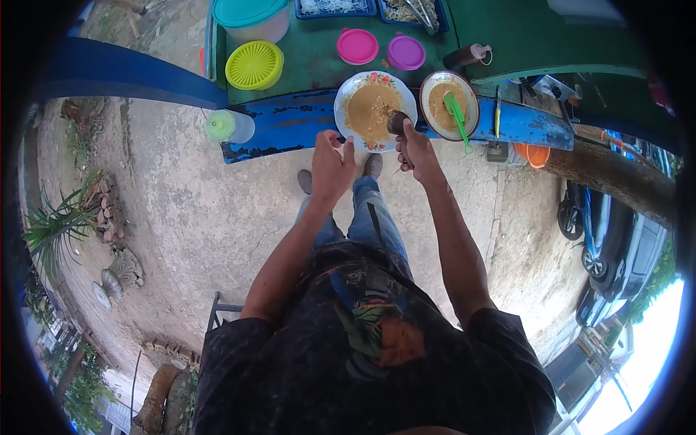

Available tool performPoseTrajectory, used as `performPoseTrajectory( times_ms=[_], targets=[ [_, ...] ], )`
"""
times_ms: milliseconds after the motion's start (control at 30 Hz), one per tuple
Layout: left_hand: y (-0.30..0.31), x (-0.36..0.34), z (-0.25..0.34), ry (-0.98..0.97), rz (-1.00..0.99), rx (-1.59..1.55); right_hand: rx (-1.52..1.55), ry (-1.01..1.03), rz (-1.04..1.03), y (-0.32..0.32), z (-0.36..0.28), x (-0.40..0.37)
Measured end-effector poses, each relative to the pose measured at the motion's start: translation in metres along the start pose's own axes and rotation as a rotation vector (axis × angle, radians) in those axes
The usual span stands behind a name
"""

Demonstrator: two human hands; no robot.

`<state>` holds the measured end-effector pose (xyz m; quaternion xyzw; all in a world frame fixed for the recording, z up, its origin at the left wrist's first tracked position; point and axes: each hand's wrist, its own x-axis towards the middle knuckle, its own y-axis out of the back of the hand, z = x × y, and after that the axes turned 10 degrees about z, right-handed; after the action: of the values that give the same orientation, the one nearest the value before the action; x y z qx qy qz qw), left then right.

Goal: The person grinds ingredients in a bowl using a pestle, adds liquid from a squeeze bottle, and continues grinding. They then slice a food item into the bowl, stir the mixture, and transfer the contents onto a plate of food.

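My right hand [416, 151] grips a dark pestle [396, 122], its rounded head at the right side of a floral-rimmed plate [348, 92]. Brown sauce [371, 109] with small crumbly bits covers the middle of this plate. By the lower left rim is my left hand [335, 165], its fingers half curled and the thumb apart from them, with nothing visible between them. Just right of the plate stands a bowl [473, 109] of similar brown sauce. A green slotted spatula [454, 109] rests in it, handle towards me.
Behind the plate, pink [357, 46] and purple lidded tubs [406, 52] sit on the green counter [312, 54]. A yellow-green lidded container [254, 65] and a squeeze bottle [230, 126] are at left. Blue trays [336, 14] stand farther back; a yellow-handled knife [497, 112] lies right.
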<state>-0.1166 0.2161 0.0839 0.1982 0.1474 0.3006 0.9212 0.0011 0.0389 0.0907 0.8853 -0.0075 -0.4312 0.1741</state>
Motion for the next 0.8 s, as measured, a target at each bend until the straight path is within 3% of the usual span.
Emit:
performPoseTrajectory(
  times_ms=[33,67,133,200,267,333,367,433,467,533,600,733,800],
  targets=[
    [-0.009,0.012,-0.032,-0.02,0.165,0.063,-0.105,0.057,0.027,-0.002,-0.001,0.007],
    [-0.015,0.027,-0.047,-0.009,0.164,0.049,-0.121,0.057,0.037,-0.008,-0.004,0.015],
    [-0.023,0.049,-0.061,0.169,-0.036,0.038,-0.288,0.074,0.16,-0.019,-0.008,0.037],
    [-0.02,0.058,-0.057,0.188,-0.101,-0.059,-0.394,0.066,0.155,-0.035,-0.012,0.056],
    [-0.023,0.057,-0.061,0.214,-0.169,-0.154,-0.923,0.546,0.359,-0.064,-0.01,0.055],
    [-0.031,0.059,-0.079,0.223,-0.071,-0.265,-1.228,0.504,0.257,-0.078,-0.016,-0.006],
    [-0.029,0.06,-0.072,0.219,-0.068,-0.271,-1.232,0.508,0.26,-0.076,-0.014,-0.007],
    [-0.028,0.053,-0.056,0.477,-0.05,-0.5,-1.182,0.524,0.309,-0.071,-0.025,0.005],
    [-0.028,0.057,-0.055,0.483,-0.049,-0.504,-1.127,0.524,0.349,-0.073,-0.034,0.016],
    [-0.038,0.056,-0.067,0.19,-0.09,-0.156,-1.12,0.503,0.309,-0.069,-0.025,0.014],
    [-0.042,0.062,-0.07,0.183,-0.067,-0.208,-1.296,0.614,0.212,-0.067,-0.017,0.006],
    [-0.037,0.058,-0.071,0.259,-0.169,-0.34,-1.175,0.608,0.287,-0.071,-0.041,0.033],
    [-0.034,0.052,-0.065,0.279,-0.162,-0.335,-1.245,0.67,0.209,-0.068,-0.036,0.023]
  ],
)
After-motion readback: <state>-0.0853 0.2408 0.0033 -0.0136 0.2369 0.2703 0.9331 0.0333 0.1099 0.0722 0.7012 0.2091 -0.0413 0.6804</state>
